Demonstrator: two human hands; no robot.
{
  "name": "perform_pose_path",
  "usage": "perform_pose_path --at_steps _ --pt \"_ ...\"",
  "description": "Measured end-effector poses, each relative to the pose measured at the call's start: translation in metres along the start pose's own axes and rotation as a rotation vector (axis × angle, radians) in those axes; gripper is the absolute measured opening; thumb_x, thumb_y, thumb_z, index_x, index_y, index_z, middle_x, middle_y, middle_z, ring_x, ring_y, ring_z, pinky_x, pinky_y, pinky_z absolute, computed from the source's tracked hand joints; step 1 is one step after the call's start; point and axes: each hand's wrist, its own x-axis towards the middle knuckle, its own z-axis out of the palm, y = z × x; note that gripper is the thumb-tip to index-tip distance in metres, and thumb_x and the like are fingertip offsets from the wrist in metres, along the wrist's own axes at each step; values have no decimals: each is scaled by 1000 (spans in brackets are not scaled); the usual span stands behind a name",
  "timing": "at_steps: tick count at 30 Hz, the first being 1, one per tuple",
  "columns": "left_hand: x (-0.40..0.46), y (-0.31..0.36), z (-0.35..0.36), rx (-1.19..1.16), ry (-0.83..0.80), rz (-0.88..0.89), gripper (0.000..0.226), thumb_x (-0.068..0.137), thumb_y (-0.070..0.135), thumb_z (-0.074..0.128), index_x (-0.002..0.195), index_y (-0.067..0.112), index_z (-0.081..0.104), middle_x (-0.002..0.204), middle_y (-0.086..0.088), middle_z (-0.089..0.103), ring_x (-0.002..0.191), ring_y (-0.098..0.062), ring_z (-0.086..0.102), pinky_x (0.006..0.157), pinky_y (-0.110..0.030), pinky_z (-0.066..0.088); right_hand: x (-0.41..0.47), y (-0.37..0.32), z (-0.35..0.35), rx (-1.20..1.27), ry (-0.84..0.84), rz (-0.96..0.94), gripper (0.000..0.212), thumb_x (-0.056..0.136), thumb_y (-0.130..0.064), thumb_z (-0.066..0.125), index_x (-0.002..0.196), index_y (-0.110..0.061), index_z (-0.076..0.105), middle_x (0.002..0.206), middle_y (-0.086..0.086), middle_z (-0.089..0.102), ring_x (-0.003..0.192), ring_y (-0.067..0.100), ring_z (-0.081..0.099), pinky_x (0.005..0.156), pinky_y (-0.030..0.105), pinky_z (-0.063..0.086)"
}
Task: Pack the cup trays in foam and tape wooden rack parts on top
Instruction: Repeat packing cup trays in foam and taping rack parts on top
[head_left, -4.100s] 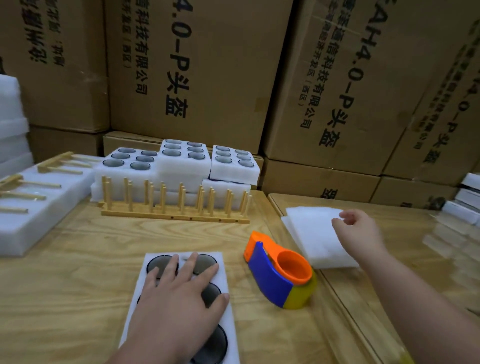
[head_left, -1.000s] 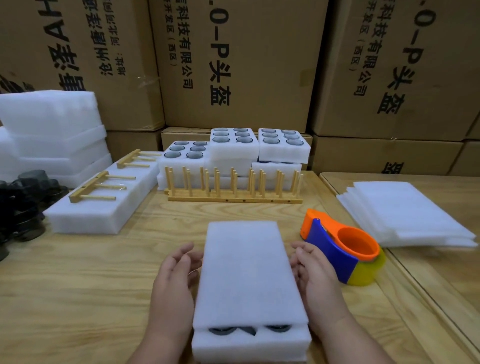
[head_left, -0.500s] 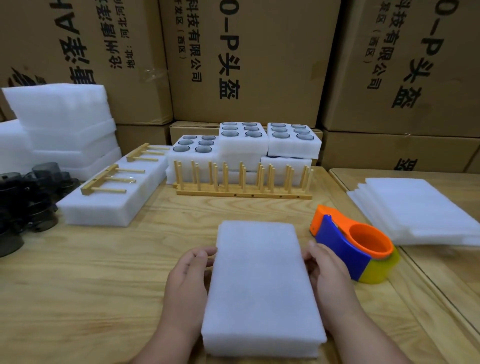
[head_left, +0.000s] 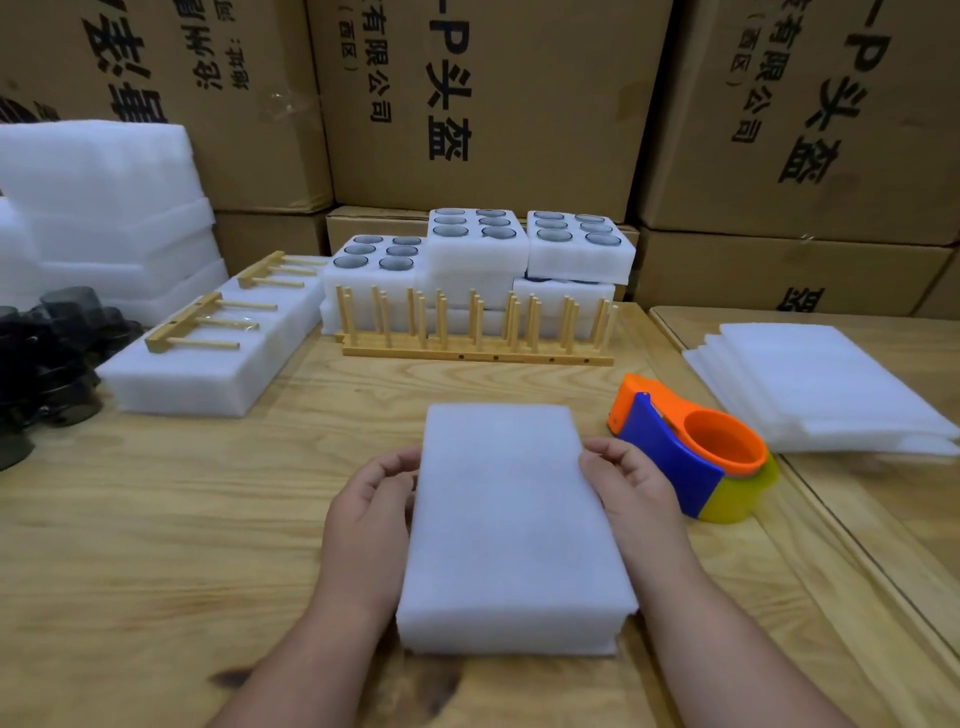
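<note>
both hands, left hand (head_left: 371, 512) and right hand (head_left: 631, 491), grasping sides of covered white foam block (head_left: 511, 525); foam cover on, wooden peg rack (head_left: 475, 332) untaped, orange-blue tape dispenser (head_left: 691, 452) untouched.

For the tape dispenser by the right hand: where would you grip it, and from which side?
Probably by the blue body, from above and the near left, fingers across its flat sides. The tape dispenser lies tilted on the table, orange ring upward and its orange nose pointing away, so the right hand is beside that body.
</note>
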Motion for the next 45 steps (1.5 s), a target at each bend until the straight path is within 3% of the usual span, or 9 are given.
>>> perform_pose_path --at_steps 8,15,21,25,28,33,39,42,45 --pt "2 -4 8 49 119 40 35 72 26 48 88 31 79 85 -6 78 83 -37 72 75 -55 57 5 -11 5 -46 27 25 12 94 -14 67 103 -20 72 88 -2 78 70 8 73 51 19 54" --pt "15 -3 2 -26 96 24 28 93 20 50 95 16 77 90 -8 78 77 -21 74 58 -30 58 2 -9 4 2 59 57 14 98 -23 61 98 -25 75 83 3 76 65 13 68 52 26 55" --pt "67 -3 -9 164 145 135 30 104 17 44 100 24 73 92 2 75 90 -14 68 77 -29 54 3 -10 4 -11 80 66 18 101 -17 56 98 -21 74 84 6 76 62 10 66 49 22 55" --pt "94 -7 1 472 78 194 25 100 26 48 109 29 71 100 14 72 100 -10 66 94 -36 52 4 -13 5 -19 74 102 21 97 -8 56 99 -19 74 84 11 77 61 14 70 44 24 54" --pt "115 -9 10 628 47 197 26 95 30 53 112 32 71 101 18 72 99 -5 65 89 -32 52 7 -12 4 19 59 124 27 95 -4 54 93 -19 75 88 20 74 66 23 68 47 28 56" --pt "155 -9 18 671 98 192 21 92 27 53 103 36 69 77 18 71 71 1 64 63 -26 45 17 -7 5 52 43 132 34 95 -1 51 82 -19 78 85 26 64 78 32 58 59 34 50" --pt "202 -2 24 778 156 193 33 79 40 48 107 45 64 116 16 64 74 -2 61 66 -28 44 28 -3 4 65 36 154 30 95 3 50 83 -9 76 81 27 65 76 33 53 58 32 43" --pt "222 0 26 812 173 211 35 82 38 50 112 42 67 147 17 43 94 3 50 80 -26 35 33 -4 6 103 38 194 23 96 6 48 90 -1 70 83 25 60 68 27 48 55 31 40" --pt "239 3 30 883 184 203 43 85 35 49 124 40 67 157 17 36 124 -6 50 90 -28 32 37 -3 6 99 53 202 24 95 7 48 84 -2 68 85 24 57 64 26 46 50 29 40"
